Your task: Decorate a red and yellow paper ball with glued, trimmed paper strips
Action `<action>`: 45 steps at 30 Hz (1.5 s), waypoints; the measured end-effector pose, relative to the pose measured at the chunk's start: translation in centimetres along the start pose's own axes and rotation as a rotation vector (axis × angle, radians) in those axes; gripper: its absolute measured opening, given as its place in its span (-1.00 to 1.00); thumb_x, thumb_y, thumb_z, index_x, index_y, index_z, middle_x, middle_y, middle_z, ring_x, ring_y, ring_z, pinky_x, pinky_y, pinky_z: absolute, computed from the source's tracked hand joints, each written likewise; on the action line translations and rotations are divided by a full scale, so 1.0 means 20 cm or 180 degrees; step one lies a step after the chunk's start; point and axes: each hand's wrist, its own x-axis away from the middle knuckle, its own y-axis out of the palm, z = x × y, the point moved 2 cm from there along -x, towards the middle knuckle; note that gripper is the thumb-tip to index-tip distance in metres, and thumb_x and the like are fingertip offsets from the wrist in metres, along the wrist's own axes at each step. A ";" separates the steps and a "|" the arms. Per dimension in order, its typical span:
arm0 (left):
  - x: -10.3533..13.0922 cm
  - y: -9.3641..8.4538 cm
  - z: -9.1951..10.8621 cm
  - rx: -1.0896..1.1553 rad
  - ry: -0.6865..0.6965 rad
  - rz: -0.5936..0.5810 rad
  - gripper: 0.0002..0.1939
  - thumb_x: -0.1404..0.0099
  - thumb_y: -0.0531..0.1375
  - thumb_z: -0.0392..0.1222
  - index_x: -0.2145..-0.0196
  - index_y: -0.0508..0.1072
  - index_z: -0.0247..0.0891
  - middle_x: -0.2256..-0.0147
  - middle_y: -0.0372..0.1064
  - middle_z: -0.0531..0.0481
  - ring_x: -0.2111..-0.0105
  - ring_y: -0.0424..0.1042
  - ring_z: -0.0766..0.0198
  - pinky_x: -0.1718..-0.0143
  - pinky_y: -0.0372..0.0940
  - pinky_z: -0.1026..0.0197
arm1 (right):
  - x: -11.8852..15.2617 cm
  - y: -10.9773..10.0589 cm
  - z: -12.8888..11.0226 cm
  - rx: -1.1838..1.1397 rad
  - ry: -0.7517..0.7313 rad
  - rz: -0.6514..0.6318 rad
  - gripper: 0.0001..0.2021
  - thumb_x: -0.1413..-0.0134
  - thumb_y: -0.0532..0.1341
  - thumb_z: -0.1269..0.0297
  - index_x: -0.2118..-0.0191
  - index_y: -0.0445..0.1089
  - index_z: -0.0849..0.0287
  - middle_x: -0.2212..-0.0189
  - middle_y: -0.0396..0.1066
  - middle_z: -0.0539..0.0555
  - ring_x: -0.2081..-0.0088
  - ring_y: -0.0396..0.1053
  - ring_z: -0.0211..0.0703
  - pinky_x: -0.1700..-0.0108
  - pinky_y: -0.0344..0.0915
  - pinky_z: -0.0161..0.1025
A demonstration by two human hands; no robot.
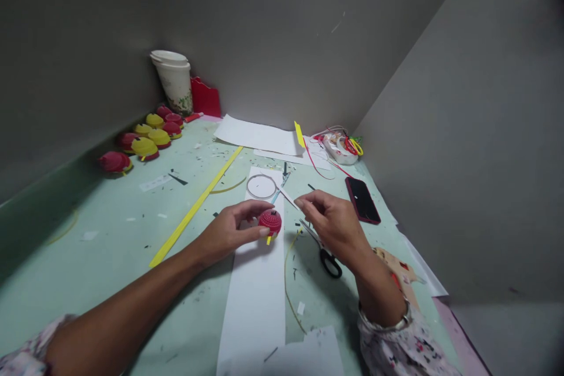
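Between the thumb and fingers of my left hand (227, 229) is a small red dome of ridged, coiled-looking material (270, 222). A dark spot marks its top and a yellow tab sticks out below. To its right, the fingers of my right hand (335, 220) pinch a thin white strip (287, 196), whose free end points up and left, apart from the dome. Scissors with black handles (329, 262) lie partly under my right hand. A long white paper sheet (259, 288) runs beneath the dome, with a thin ring (261, 186) at its far end.
Several red and yellow domed pieces (144, 147) stand at the back left, near a white cup (175, 82). A long yellow strip (194, 211) lies left of the paper. A phone (362, 200) and a bag of coloured bits (340, 148) are at right. Grey walls enclose the table.
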 end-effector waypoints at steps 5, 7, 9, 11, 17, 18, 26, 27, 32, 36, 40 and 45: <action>0.00 -0.01 0.02 0.0255 -0.0105 -0.0028 -0.57 -0.14 0.36 -0.05 0.04 0.51 -0.23 0.09 0.52 -0.18 0.09 0.47 -0.02 -0.04 0.29 -0.16 | -0.01 -0.04 0.02 0.0051 0.0123 0.0382 -0.53 -0.21 0.18 -0.04 0.62 0.27 0.12 0.71 0.20 -0.10 0.59 0.15 -0.28 0.49 0.04 -0.30; 0.00 -0.01 0.03 0.0323 -0.0128 -0.0050 -0.57 -0.14 0.36 -0.05 0.05 0.51 -0.22 0.10 0.53 -0.18 0.10 0.47 -0.02 -0.03 0.29 -0.15 | -0.01 -0.06 0.03 -0.0061 0.0130 0.0547 -0.51 -0.28 0.09 -0.04 0.61 0.22 0.11 0.69 0.21 -0.09 0.58 0.17 -0.26 0.47 0.06 -0.29; 0.00 -0.01 0.03 0.0375 -0.0127 -0.0004 -0.58 -0.14 0.36 -0.06 0.05 0.51 -0.22 0.09 0.53 -0.18 0.11 0.48 -0.01 -0.02 0.30 -0.14 | -0.01 -0.07 0.03 -0.0086 0.0097 0.0733 -0.53 -0.33 0.02 0.01 0.58 0.20 0.10 0.65 0.24 -0.07 0.56 0.20 -0.24 0.44 0.08 -0.27; 0.01 -0.01 0.04 0.0409 -0.0125 0.0057 -0.58 -0.13 0.37 -0.07 0.06 0.51 -0.22 0.10 0.53 -0.18 0.11 0.48 -0.01 -0.01 0.31 -0.13 | -0.01 -0.08 0.04 -0.0044 0.0048 0.0839 -0.58 -0.34 0.00 0.06 0.53 0.24 0.11 0.61 0.26 -0.06 0.52 0.22 -0.22 0.41 0.08 -0.25; 0.01 -0.01 0.04 0.0442 -0.0117 0.0077 -0.59 -0.14 0.36 -0.07 0.06 0.50 -0.23 0.11 0.54 -0.16 0.11 0.48 -0.01 -0.02 0.31 -0.13 | -0.04 -0.03 0.10 -0.1475 0.0386 0.0376 -0.78 -0.18 0.12 0.20 0.19 0.45 0.16 0.48 0.34 -0.03 0.46 0.29 -0.21 0.44 0.15 -0.28; 0.01 -0.01 0.04 0.0466 -0.0109 0.0091 -0.59 -0.14 0.36 -0.07 0.06 0.50 -0.23 0.11 0.54 -0.16 0.11 0.49 -0.01 -0.02 0.30 -0.13 | -0.05 -0.01 0.11 -0.1691 0.0434 0.0318 -0.77 -0.14 0.13 0.24 0.15 0.46 0.17 0.43 0.38 0.00 0.43 0.33 -0.20 0.45 0.18 -0.29; 0.01 -0.01 0.04 0.0508 -0.0082 0.0169 -0.60 -0.14 0.36 -0.08 0.07 0.51 -0.22 0.10 0.54 -0.16 0.11 0.49 0.01 -0.01 0.31 -0.09 | -0.08 0.03 0.18 -0.2634 0.0692 0.0580 -0.95 0.25 0.07 0.39 0.58 0.23 0.12 0.66 0.20 -0.08 0.60 0.16 -0.28 0.58 0.07 -0.36; 0.01 -0.01 0.04 0.0520 -0.0078 0.0169 -0.61 -0.14 0.36 -0.09 0.07 0.51 -0.23 0.10 0.54 -0.16 0.12 0.49 0.01 -0.01 0.31 -0.08 | -0.07 0.03 0.18 -0.2724 0.0740 0.0598 -0.96 0.27 0.07 0.38 0.59 0.22 0.11 0.68 0.16 -0.10 0.62 0.10 -0.30 0.61 0.00 -0.37; 0.01 -0.01 0.05 0.0561 -0.0050 0.0112 -0.63 -0.16 0.35 -0.11 0.07 0.51 -0.21 0.10 0.54 -0.16 0.12 0.50 0.01 -0.01 0.32 -0.08 | -0.07 0.06 0.18 -0.3012 0.0950 0.0465 -0.94 0.27 0.08 0.30 0.62 0.20 0.10 0.68 0.05 -0.11 0.66 0.02 -0.32 0.65 -0.13 -0.37; 0.01 -0.01 0.05 0.0586 -0.0054 0.0092 -0.63 -0.16 0.35 -0.10 0.07 0.50 -0.22 0.09 0.54 -0.17 0.10 0.50 -0.01 -0.04 0.30 -0.11 | -0.09 0.09 0.19 -0.3099 0.1128 0.0288 -0.81 0.16 0.08 0.17 0.65 0.23 0.11 0.71 -0.02 -0.13 0.70 -0.01 -0.32 0.67 -0.13 -0.36; 0.00 -0.02 0.04 0.0571 -0.0059 0.0057 -0.60 -0.16 0.36 -0.07 0.06 0.49 -0.22 0.07 0.53 -0.17 0.07 0.49 -0.02 -0.06 0.29 -0.12 | -0.10 0.11 0.20 -0.3064 0.1167 0.0182 -0.68 0.06 0.07 0.05 0.58 0.37 0.17 0.68 0.20 -0.03 0.66 0.17 -0.25 0.64 0.07 -0.32; 0.00 -0.03 0.04 0.0438 -0.0058 0.0080 -0.58 -0.16 0.36 -0.02 0.06 0.49 -0.22 0.08 0.54 -0.17 0.06 0.48 -0.06 -0.05 0.30 -0.14 | -0.10 0.10 0.20 -0.2752 0.1033 0.0238 -0.68 0.05 0.23 0.04 0.34 0.50 0.22 0.52 0.42 0.06 0.50 0.38 -0.18 0.48 0.28 -0.28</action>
